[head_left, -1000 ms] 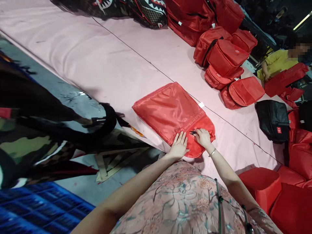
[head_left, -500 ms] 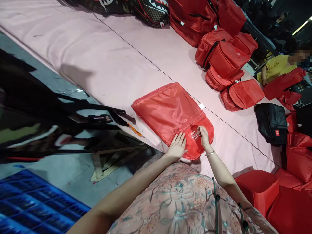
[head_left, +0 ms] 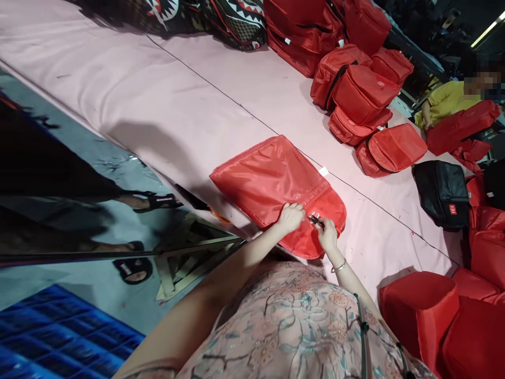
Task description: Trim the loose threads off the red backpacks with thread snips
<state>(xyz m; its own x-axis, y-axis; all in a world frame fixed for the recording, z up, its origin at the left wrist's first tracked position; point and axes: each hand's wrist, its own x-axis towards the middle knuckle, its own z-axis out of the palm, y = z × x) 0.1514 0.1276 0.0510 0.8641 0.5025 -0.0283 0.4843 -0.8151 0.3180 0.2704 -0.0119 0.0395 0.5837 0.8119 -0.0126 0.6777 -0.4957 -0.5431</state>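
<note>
A flat red fabric bag (head_left: 262, 179) with a rounded flap and a small white tag lies on the pink-covered table. My left hand (head_left: 291, 217) rests at the seam where the flap begins, its fingers curled and pinching the fabric there. In my right hand (head_left: 328, 236) is a small pair of dark thread snips (head_left: 315, 220), closed in the fingers over the flap. Their tips point toward my left hand, close to the white print on the flap. Whether the snips touch a thread is too small to tell.
Red bags (head_left: 366, 92) are heaped along the table's far side, with a black bag (head_left: 441, 195) at right. More red bags (head_left: 418, 310) lie near my right arm. Patterned bags (head_left: 236, 21) sit at the back. A blue pallet (head_left: 63, 337) is on the floor. Someone in yellow (head_left: 445, 100) is across.
My left hand has gone from lying flat to curled fingers at the seam, slightly farther up. The snips now show in my right hand, pointing left. The dark shape at left has shifted, revealing feet.
</note>
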